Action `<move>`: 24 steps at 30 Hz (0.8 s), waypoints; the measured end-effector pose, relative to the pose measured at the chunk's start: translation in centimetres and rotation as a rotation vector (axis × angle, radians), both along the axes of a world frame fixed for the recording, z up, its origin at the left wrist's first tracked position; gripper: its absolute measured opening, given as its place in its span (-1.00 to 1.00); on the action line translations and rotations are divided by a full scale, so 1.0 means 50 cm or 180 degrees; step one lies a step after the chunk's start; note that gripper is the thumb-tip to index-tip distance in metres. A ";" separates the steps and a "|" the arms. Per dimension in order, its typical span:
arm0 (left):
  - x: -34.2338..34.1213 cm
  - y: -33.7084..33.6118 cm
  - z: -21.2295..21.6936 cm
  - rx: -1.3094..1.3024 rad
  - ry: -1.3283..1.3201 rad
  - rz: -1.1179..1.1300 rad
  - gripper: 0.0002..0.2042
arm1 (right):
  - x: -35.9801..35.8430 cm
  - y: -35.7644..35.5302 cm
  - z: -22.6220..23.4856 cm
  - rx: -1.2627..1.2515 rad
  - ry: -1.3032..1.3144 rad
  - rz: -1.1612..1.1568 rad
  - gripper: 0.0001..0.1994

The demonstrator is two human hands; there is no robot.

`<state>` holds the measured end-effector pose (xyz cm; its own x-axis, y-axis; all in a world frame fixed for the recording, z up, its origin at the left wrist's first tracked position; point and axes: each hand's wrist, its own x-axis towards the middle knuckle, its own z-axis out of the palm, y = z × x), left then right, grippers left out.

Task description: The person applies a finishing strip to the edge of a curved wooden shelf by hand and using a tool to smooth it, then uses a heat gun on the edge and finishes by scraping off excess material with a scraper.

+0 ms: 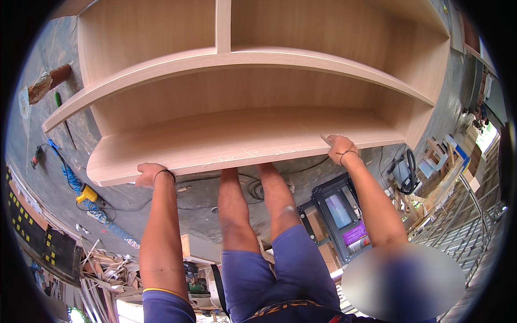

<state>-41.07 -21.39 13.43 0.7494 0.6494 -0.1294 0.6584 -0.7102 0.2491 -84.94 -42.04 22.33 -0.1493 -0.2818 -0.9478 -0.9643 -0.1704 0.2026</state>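
Observation:
A pale wood-grain shelf unit [237, 58] fills the far side in front of me, with an upright divider above a curved shelf. Its lowest board [242, 134] has a rounded left corner. Thin pale shavings [223, 159] lie along the front edge of that board. My left hand [149, 175] is closed around the front edge, near the rounded corner. Toward the right end, my right hand [343, 146] grips a small, thin flat scraper-like piece [326, 140] against the edge; the fingers cover most of it.
A blue coiled hose [75, 185] and a yellow-bodied tool [87, 194] lie left on the grey floor. Wood scraps [102, 272] pile up at lower left. A black-framed case [318, 202] stands by my right leg. Cables [256, 188] run behind my legs. Metal grating [458, 231] is at right.

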 end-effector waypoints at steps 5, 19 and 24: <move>0.004 0.012 -0.009 0.0008 -0.0033 -0.0016 -0.55 | 0.238 0.126 -0.007 -0.0109 -0.1028 -0.0430 -0.48; 0.013 0.022 -0.008 -0.0192 0.0136 -0.0001 -0.52 | 0.258 0.127 0.022 -0.0212 -0.0895 -0.0169 -0.57; 0.010 0.012 -0.005 -0.0077 0.0054 0.0038 -0.50 | 0.307 0.157 0.012 -0.0395 -0.1750 -0.0811 -0.57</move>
